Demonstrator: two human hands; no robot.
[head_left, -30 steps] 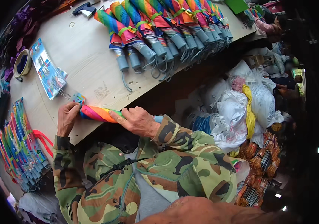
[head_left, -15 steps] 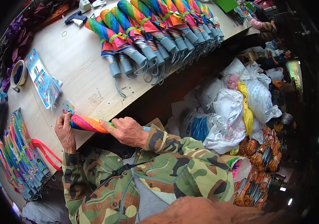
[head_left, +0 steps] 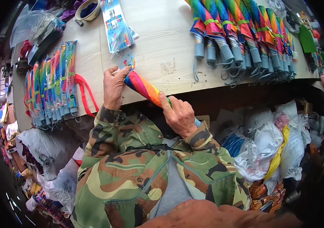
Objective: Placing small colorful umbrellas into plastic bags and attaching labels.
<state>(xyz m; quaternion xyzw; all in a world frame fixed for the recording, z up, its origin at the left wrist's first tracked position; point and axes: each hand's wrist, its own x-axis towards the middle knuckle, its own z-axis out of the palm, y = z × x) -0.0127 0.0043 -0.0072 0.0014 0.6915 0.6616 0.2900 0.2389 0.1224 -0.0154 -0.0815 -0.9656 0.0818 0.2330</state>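
A folded rainbow umbrella point(head_left: 143, 88) slants between my two hands in front of my chest, near the table's front edge. My left hand point(head_left: 113, 88) pinches its far tip end, where a small clear printed plastic piece point(head_left: 127, 60) shows just beyond the fingers. Around the lower part of the umbrella my right hand point(head_left: 179, 116) is closed, hiding much of the grey-blue handle. Beyond the left hand lies a stack of flat printed plastic sleeves point(head_left: 115, 32).
Several rolled rainbow umbrellas point(head_left: 241, 30) with grey handles lie at the table's far right. Sleeved umbrellas point(head_left: 53, 81) and a red strap point(head_left: 86, 93) are at the left. A bowl point(head_left: 88, 10) stands at the back. White bags point(head_left: 260, 148) fill the space below right.
The view has swung left, so the table and its umbrellas appear farther right and more bags show at the left. Both hands keep their hold on the umbrella, which slants more steeply in view.
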